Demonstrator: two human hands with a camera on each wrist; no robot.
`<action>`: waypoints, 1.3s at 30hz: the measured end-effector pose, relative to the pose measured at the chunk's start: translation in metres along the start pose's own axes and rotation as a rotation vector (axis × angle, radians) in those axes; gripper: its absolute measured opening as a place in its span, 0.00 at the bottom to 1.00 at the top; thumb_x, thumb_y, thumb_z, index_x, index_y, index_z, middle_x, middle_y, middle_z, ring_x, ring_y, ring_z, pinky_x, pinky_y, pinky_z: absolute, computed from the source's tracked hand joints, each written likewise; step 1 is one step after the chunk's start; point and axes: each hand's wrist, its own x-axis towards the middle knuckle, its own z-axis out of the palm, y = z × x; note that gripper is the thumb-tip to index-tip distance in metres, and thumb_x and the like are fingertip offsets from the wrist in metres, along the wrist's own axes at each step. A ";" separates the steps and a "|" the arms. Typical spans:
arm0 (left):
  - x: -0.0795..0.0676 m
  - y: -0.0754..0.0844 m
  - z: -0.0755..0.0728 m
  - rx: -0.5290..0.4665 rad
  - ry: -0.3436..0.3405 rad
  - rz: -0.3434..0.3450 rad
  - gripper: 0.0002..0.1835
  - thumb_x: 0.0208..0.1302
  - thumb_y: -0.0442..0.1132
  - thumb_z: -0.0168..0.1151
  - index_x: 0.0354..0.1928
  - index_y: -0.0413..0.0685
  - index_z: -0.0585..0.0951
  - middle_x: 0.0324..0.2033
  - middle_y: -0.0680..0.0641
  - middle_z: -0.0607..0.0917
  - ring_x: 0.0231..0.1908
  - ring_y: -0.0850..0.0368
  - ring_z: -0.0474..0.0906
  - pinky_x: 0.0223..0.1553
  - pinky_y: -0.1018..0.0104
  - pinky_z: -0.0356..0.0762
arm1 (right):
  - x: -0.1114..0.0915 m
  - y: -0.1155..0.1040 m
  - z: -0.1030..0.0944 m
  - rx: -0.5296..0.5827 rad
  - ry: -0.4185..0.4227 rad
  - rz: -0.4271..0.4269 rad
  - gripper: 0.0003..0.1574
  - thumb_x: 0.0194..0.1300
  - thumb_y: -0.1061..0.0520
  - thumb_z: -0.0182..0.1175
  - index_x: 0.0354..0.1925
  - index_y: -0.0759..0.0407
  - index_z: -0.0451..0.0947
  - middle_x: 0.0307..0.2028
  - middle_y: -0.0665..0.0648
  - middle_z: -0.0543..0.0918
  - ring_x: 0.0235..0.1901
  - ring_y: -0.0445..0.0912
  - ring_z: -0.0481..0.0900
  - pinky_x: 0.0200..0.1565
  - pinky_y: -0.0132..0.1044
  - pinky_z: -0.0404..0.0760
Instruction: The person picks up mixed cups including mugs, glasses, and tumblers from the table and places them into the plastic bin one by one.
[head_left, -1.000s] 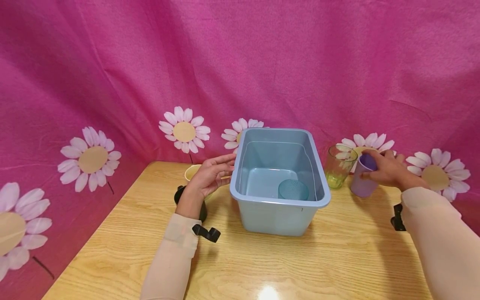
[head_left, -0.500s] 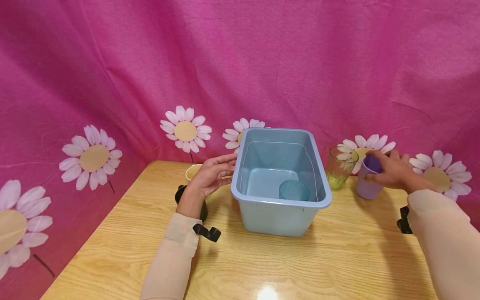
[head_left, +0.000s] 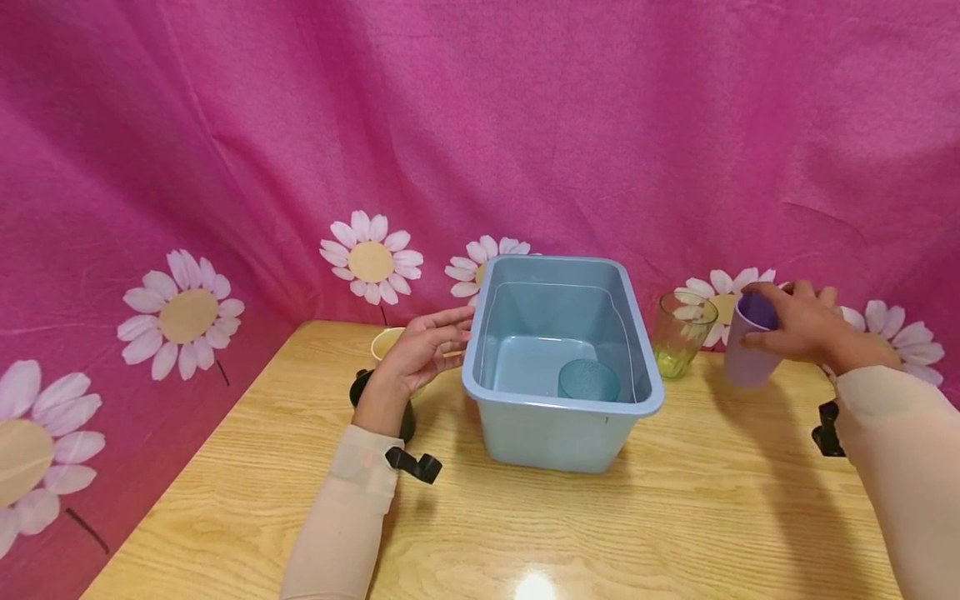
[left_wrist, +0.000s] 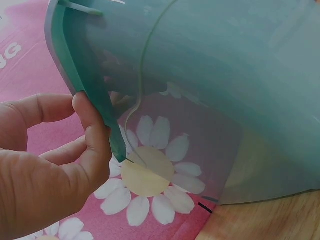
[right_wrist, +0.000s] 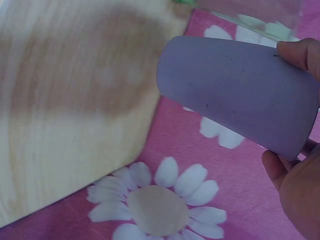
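The right hand (head_left: 808,329) gripped the purple cup (head_left: 748,364) near its mouth, fingers curved round it. The cup stood at three o'clock from the tub (head_left: 557,437), near upright, its blurred base perhaps raised; the left hand (head_left: 420,352), fingers loosely extended, touched the tub at nine.

matt plastic cup (right_wrist: 235,90), glossy wood table (head_left: 637,517)

The purple cup (head_left: 748,363), matte with small dark specks and tapering to its base, is gripped at its rim by the right hand (head_left: 813,327), mouth up, apparently raised off the table (head_left: 645,517). The blue tub (head_left: 555,438), rectangular, glossy and broad-lipped, stands upright, apart from the cup
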 end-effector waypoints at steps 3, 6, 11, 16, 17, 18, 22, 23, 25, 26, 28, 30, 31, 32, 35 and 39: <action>0.000 0.000 0.000 -0.001 0.002 0.002 0.25 0.71 0.29 0.59 0.70 0.42 0.75 0.63 0.37 0.80 0.45 0.52 0.84 0.48 0.60 0.85 | 0.002 -0.003 -0.010 -0.015 0.003 -0.004 0.46 0.58 0.47 0.70 0.68 0.59 0.63 0.54 0.83 0.62 0.46 0.78 0.56 0.38 0.66 0.63; 0.000 0.000 0.000 -0.003 0.001 0.000 0.25 0.71 0.29 0.59 0.70 0.42 0.75 0.63 0.37 0.79 0.45 0.51 0.84 0.48 0.60 0.84 | 0.002 -0.006 -0.019 -0.031 0.010 -0.008 0.46 0.59 0.47 0.70 0.68 0.59 0.63 0.54 0.83 0.62 0.46 0.78 0.56 0.38 0.66 0.64; 0.001 -0.001 0.000 0.001 0.002 0.002 0.25 0.71 0.29 0.59 0.70 0.41 0.75 0.62 0.38 0.80 0.44 0.51 0.84 0.48 0.60 0.85 | -0.001 -0.010 -0.036 -0.054 0.008 0.004 0.46 0.60 0.47 0.69 0.70 0.60 0.62 0.55 0.83 0.60 0.48 0.79 0.54 0.40 0.68 0.61; 0.001 -0.001 0.000 0.001 0.006 0.007 0.25 0.71 0.28 0.58 0.69 0.40 0.75 0.61 0.38 0.81 0.42 0.52 0.84 0.46 0.61 0.85 | -0.001 -0.012 -0.049 -0.070 0.020 0.020 0.44 0.62 0.47 0.67 0.70 0.59 0.62 0.54 0.82 0.61 0.48 0.78 0.54 0.41 0.68 0.60; 0.001 -0.001 0.000 0.001 0.006 0.007 0.25 0.72 0.28 0.58 0.69 0.40 0.75 0.61 0.38 0.81 0.42 0.53 0.84 0.46 0.61 0.85 | -0.001 -0.013 -0.051 -0.071 0.025 0.020 0.44 0.62 0.47 0.67 0.69 0.59 0.62 0.54 0.82 0.61 0.48 0.78 0.54 0.42 0.68 0.59; 0.001 -0.001 0.000 0.000 0.007 0.007 0.25 0.72 0.28 0.58 0.70 0.40 0.75 0.61 0.38 0.81 0.42 0.53 0.84 0.46 0.61 0.85 | -0.001 -0.013 -0.053 -0.069 0.027 0.022 0.43 0.62 0.47 0.67 0.69 0.59 0.62 0.54 0.82 0.60 0.48 0.78 0.54 0.42 0.68 0.59; 0.001 -0.001 0.001 -0.003 0.005 0.006 0.25 0.72 0.27 0.56 0.70 0.39 0.74 0.61 0.37 0.81 0.41 0.53 0.84 0.45 0.62 0.85 | 0.000 -0.015 -0.061 -0.078 0.047 0.003 0.43 0.62 0.46 0.67 0.69 0.59 0.63 0.53 0.82 0.61 0.48 0.79 0.54 0.42 0.69 0.59; 0.000 -0.001 0.001 -0.001 0.003 0.007 0.25 0.72 0.27 0.56 0.70 0.39 0.74 0.62 0.37 0.80 0.41 0.54 0.84 0.45 0.62 0.85 | 0.000 -0.016 -0.064 -0.083 0.050 -0.002 0.43 0.62 0.46 0.67 0.68 0.59 0.63 0.53 0.82 0.61 0.48 0.80 0.54 0.42 0.69 0.59; 0.000 -0.001 0.001 0.000 0.001 0.007 0.25 0.72 0.27 0.56 0.70 0.39 0.74 0.62 0.36 0.80 0.42 0.54 0.84 0.45 0.61 0.85 | 0.001 -0.017 -0.068 -0.092 0.061 -0.015 0.43 0.62 0.46 0.67 0.68 0.59 0.64 0.53 0.82 0.62 0.47 0.79 0.54 0.41 0.69 0.59; 0.000 -0.001 0.002 -0.001 0.002 0.007 0.25 0.72 0.27 0.56 0.70 0.39 0.74 0.63 0.36 0.79 0.42 0.54 0.84 0.46 0.61 0.85 | 0.001 -0.018 -0.070 -0.096 0.067 -0.019 0.43 0.61 0.46 0.67 0.68 0.59 0.64 0.52 0.82 0.62 0.47 0.79 0.54 0.41 0.68 0.60; 0.000 -0.001 0.002 -0.002 0.003 0.006 0.25 0.72 0.27 0.56 0.70 0.40 0.74 0.63 0.36 0.79 0.42 0.53 0.84 0.46 0.61 0.85 | 0.002 -0.021 -0.075 -0.104 0.071 -0.029 0.43 0.62 0.45 0.67 0.68 0.59 0.64 0.52 0.82 0.62 0.47 0.78 0.54 0.41 0.67 0.60; 0.000 -0.001 0.002 -0.001 0.003 0.007 0.25 0.72 0.27 0.57 0.70 0.40 0.74 0.63 0.36 0.79 0.43 0.53 0.84 0.46 0.61 0.85 | 0.003 -0.024 -0.079 -0.109 0.080 -0.037 0.43 0.62 0.45 0.67 0.69 0.59 0.65 0.52 0.81 0.63 0.47 0.77 0.54 0.40 0.66 0.59; 0.000 -0.001 0.002 -0.002 0.004 0.007 0.25 0.72 0.27 0.57 0.70 0.40 0.75 0.64 0.36 0.79 0.43 0.53 0.84 0.46 0.61 0.85 | 0.004 -0.026 -0.081 -0.114 0.084 -0.041 0.43 0.62 0.45 0.67 0.69 0.59 0.65 0.52 0.81 0.63 0.47 0.77 0.55 0.40 0.66 0.59; 0.001 -0.001 0.002 -0.001 0.002 0.009 0.25 0.72 0.27 0.57 0.70 0.40 0.75 0.64 0.36 0.78 0.43 0.53 0.84 0.46 0.61 0.85 | 0.005 -0.027 -0.083 -0.117 0.089 -0.046 0.43 0.62 0.45 0.67 0.69 0.58 0.65 0.53 0.81 0.63 0.47 0.77 0.55 0.40 0.66 0.59; 0.000 -0.001 0.001 0.002 -0.006 0.013 0.25 0.72 0.27 0.57 0.71 0.40 0.74 0.64 0.36 0.78 0.43 0.54 0.84 0.46 0.61 0.85 | 0.008 -0.033 -0.088 -0.126 0.109 -0.068 0.43 0.62 0.46 0.68 0.70 0.57 0.66 0.54 0.81 0.63 0.48 0.78 0.55 0.41 0.66 0.60; 0.000 -0.001 0.000 -0.002 -0.013 0.010 0.26 0.72 0.27 0.56 0.71 0.40 0.74 0.64 0.36 0.78 0.42 0.54 0.84 0.46 0.61 0.85 | 0.010 -0.041 -0.093 -0.130 0.139 -0.111 0.43 0.60 0.46 0.69 0.70 0.57 0.67 0.54 0.82 0.64 0.47 0.78 0.57 0.40 0.68 0.61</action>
